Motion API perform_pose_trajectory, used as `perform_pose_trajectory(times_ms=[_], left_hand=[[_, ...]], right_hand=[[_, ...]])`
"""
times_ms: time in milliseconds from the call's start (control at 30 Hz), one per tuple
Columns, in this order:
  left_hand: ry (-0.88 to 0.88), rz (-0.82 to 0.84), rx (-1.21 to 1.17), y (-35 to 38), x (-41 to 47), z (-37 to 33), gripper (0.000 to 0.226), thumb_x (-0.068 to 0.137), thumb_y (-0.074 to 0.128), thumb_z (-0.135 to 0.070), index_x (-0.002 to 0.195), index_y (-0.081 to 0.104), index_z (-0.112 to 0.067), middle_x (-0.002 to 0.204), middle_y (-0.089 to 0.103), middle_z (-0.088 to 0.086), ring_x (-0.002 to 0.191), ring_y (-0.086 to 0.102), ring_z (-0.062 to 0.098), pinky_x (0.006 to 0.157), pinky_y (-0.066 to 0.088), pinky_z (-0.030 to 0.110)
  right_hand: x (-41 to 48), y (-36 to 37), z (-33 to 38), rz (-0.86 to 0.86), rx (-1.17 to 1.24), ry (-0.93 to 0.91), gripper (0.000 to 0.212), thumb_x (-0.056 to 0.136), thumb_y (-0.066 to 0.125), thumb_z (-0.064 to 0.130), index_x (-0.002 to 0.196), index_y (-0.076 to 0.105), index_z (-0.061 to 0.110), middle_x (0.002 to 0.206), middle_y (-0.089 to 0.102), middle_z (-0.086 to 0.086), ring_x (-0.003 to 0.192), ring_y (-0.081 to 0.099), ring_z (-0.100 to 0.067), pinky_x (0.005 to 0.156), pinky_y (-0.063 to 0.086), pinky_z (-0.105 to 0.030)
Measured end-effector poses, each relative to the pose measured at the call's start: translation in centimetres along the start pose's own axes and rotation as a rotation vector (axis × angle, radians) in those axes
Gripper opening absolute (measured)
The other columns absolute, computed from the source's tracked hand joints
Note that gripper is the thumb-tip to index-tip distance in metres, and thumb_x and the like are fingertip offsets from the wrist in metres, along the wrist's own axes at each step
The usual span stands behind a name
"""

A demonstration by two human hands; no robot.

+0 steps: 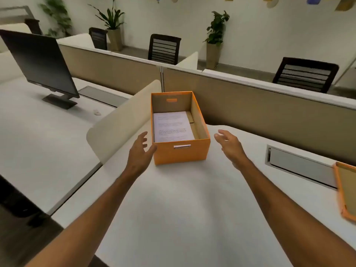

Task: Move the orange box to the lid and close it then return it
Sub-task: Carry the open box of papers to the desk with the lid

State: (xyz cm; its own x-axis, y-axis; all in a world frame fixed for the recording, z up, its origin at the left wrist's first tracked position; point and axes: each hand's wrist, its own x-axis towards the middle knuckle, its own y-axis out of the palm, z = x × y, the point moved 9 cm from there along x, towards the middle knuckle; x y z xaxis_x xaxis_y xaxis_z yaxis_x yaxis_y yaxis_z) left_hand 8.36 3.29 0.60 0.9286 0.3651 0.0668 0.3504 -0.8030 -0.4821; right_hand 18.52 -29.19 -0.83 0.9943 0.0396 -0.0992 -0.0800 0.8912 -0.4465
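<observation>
An orange box (181, 154) stands open on the white desk (173, 199), close to the back partition, with printed sheets of paper (172, 126) lying inside. Its orange lid (346, 191) lies upside down at the desk's right edge, partly cut off by the frame. My left hand (141, 151) is open at the box's near left corner, fingers spread, thumb touching or nearly touching the corner. My right hand (230, 146) is open a short way off the box's right side, apart from it.
A cream side divider (119, 124) stands just left of the box. The beige back partition (269, 106) runs behind it. A grey cable hatch (300, 166) is set in the desk between box and lid. A black monitor (40, 62) stands on the neighbouring desk.
</observation>
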Motion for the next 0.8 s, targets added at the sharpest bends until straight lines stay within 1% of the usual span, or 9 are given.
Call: perform_pose_trajectory(times_ms=[100, 200, 300, 400, 500, 533, 633, 700, 800], left_hand=[[-0.094, 0.067, -0.057, 1.2, 2.5, 2.5, 0.076, 0.094, 0.059, -0.047, 0.157, 0.019, -0.034, 0.156, 0.039, 0.009, 0.133, 0.049, 0.030, 0.097, 0.041, 0.036], [-0.225, 0.108, -0.104, 2.8, 4.8, 5.4, 0.074, 0.094, 0.052, -0.055, 0.156, 0.016, -0.040, 0.159, 0.034, 0.006, 0.138, 0.044, 0.027, 0.103, 0.038, 0.037], [-0.313, 0.159, -0.186, 4.1, 6.9, 7.7, 0.073, 0.094, 0.046, -0.061, 0.156, 0.016, -0.040, 0.160, 0.033, 0.004, 0.142, 0.039, 0.027, 0.113, 0.036, 0.050], [-0.383, 0.204, -0.290, 5.1, 7.9, 8.7, 0.068, 0.094, 0.043, -0.063, 0.154, 0.023, -0.038, 0.159, 0.037, -0.002, 0.141, 0.040, 0.025, 0.107, 0.039, 0.043], [-0.395, 0.234, -0.318, 5.6, 8.3, 9.0, 0.068, 0.092, 0.044, -0.068, 0.152, 0.030, -0.041, 0.157, 0.040, -0.006, 0.140, 0.041, 0.022, 0.106, 0.040, 0.042], [-0.399, 0.243, -0.326, 5.6, 8.4, 9.2, 0.068, 0.089, 0.044, -0.070, 0.151, 0.033, -0.044, 0.155, 0.042, -0.009, 0.138, 0.043, 0.021, 0.107, 0.040, 0.044], [-0.433, 0.289, -0.366, 6.2, 8.3, 9.4, 0.055, 0.085, 0.047, -0.073, 0.137, 0.049, -0.055, 0.142, 0.057, -0.014, 0.125, 0.056, 0.017, 0.103, 0.047, 0.044], [-0.443, 0.305, -0.381, 6.3, 8.4, 9.4, 0.048, 0.084, 0.049, -0.072, 0.128, 0.058, -0.055, 0.130, 0.067, -0.013, 0.116, 0.064, 0.014, 0.097, 0.052, 0.040], [-0.430, 0.314, -0.374, 6.2, 8.4, 9.3, 0.049, 0.080, 0.053, -0.075, 0.125, 0.059, -0.058, 0.119, 0.072, -0.016, 0.109, 0.069, 0.012, 0.091, 0.055, 0.037]], right_hand=[[2.7, 1.9, -1.2, 0.038, 0.046, 0.096, 0.055, 0.098, 0.050, 0.049, 0.145, 0.046, 0.022, 0.148, 0.050, -0.009, 0.131, 0.050, -0.029, 0.107, 0.044, -0.049], [5.4, 4.2, -2.7, 0.069, 0.099, 0.176, 0.056, 0.099, 0.049, 0.049, 0.147, 0.044, 0.021, 0.150, 0.048, -0.007, 0.133, 0.049, -0.030, 0.108, 0.043, -0.049], [7.6, 5.6, -4.1, 0.069, 0.170, 0.230, 0.053, 0.101, 0.045, 0.048, 0.146, 0.044, 0.020, 0.147, 0.050, -0.005, 0.130, 0.050, -0.028, 0.103, 0.046, -0.045], [8.6, 6.7, -5.1, 0.099, 0.253, 0.280, 0.049, 0.101, 0.043, 0.050, 0.141, 0.050, 0.023, 0.134, 0.060, -0.001, 0.117, 0.058, -0.023, 0.095, 0.050, -0.043], [9.0, 7.3, -5.3, 0.136, 0.299, 0.278, 0.039, 0.100, 0.043, 0.052, 0.129, 0.055, 0.031, 0.114, 0.065, 0.012, 0.100, 0.063, -0.012, 0.072, 0.051, -0.030], [9.1, 7.4, -5.4, 0.144, 0.310, 0.278, 0.034, 0.099, 0.044, 0.053, 0.124, 0.056, 0.035, 0.111, 0.064, 0.016, 0.098, 0.063, -0.012, 0.069, 0.050, -0.029], [9.6, 7.5, -5.9, 0.162, 0.349, 0.288, 0.025, 0.096, 0.047, 0.056, 0.110, 0.064, 0.043, 0.112, 0.066, 0.017, 0.103, 0.063, -0.015, 0.069, 0.052, -0.031], [9.7, 7.5, -6.2, 0.170, 0.365, 0.298, 0.022, 0.093, 0.051, 0.058, 0.102, 0.067, 0.047, 0.112, 0.068, 0.016, 0.106, 0.063, -0.017, 0.070, 0.054, -0.034], [9.7, 7.2, -6.6, 0.167, 0.387, 0.304, 0.022, 0.093, 0.052, 0.057, 0.096, 0.073, 0.051, 0.103, 0.075, 0.015, 0.106, 0.066, -0.020, 0.074, 0.055, -0.038]])
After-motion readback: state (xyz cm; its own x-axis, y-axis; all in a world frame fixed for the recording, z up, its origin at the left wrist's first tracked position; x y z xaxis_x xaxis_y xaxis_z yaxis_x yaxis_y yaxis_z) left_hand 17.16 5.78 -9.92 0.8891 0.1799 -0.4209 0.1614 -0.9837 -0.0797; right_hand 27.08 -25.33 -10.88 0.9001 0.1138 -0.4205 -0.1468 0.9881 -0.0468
